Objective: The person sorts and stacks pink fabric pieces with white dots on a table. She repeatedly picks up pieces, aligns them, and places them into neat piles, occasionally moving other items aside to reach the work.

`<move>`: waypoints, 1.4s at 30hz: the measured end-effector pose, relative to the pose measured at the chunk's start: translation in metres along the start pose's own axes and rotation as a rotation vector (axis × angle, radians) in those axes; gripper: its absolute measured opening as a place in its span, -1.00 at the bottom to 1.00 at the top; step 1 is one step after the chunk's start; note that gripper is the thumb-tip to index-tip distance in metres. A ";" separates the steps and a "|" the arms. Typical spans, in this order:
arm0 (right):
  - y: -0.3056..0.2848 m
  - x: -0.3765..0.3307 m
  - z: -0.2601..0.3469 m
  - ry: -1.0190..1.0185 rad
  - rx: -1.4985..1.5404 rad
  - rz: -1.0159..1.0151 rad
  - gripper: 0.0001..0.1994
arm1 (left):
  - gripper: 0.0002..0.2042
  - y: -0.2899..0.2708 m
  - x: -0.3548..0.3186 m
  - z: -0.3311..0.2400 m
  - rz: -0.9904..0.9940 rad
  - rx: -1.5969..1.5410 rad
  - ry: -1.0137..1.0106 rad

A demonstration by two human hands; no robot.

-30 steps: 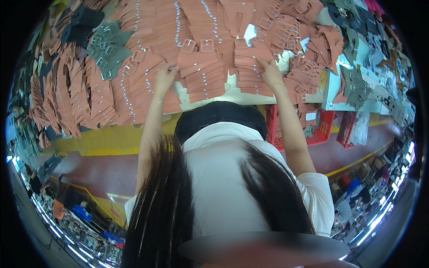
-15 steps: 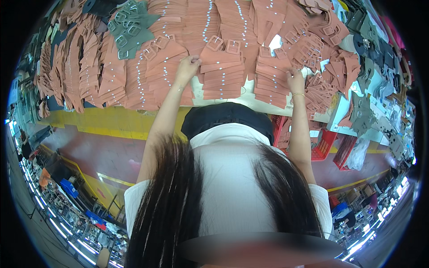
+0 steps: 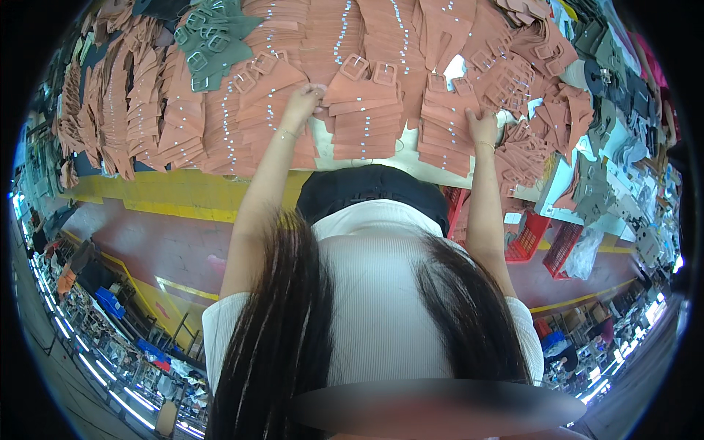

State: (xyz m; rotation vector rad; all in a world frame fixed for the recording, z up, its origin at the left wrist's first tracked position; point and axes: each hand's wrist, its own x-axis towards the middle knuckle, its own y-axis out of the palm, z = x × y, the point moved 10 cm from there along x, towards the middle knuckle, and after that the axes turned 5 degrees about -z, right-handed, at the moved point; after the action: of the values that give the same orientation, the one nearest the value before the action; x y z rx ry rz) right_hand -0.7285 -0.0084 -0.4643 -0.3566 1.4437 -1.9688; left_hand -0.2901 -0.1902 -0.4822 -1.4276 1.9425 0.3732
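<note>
Terracotta cut pieces lie in overlapping stacks in front of me, with small white tags along them. My left hand [image 3: 301,106] is closed in a pinch at the left corner of the top terracotta piece [image 3: 359,94] in the middle stack. Two covered square buckles [image 3: 354,67] rest at that stack's upper end. My right hand [image 3: 482,127] has its fingers apart, beside the right edge of another terracotta stack [image 3: 441,121]. A buckle [image 3: 463,86] lies just above that hand. My fingertips partly hide the edges they touch.
Dark green buckled pieces [image 3: 213,44] lie on the stacks at the upper left. More terracotta buckles [image 3: 510,81] are heaped at the right. Red baskets [image 3: 529,238] stand below the pale table edge [image 3: 433,174] at the right. Green pieces [image 3: 595,187] lie farther right.
My left hand has shifted slightly, and the middle stack's top piece now reaches closer to its fingertips. My right hand has moved slightly left and its fingers have spread.
</note>
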 end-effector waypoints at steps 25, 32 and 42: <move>-0.019 -0.005 0.022 -0.050 -0.045 -0.060 -0.52 | -0.72 0.026 0.000 -0.007 0.080 -0.065 -0.065; -0.019 0.000 0.012 -0.098 0.017 -0.074 -0.58 | -0.71 0.029 0.004 -0.006 0.077 -0.043 -0.060; -0.018 -0.003 0.000 0.018 0.167 0.048 -0.59 | -0.76 0.028 0.010 0.000 0.083 0.001 -0.086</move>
State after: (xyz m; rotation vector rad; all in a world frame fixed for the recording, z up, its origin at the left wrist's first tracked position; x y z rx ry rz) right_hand -0.7326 -0.0036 -0.4468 -0.2282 1.2757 -2.0408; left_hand -0.3172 -0.1875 -0.4934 -1.3116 1.9360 0.4649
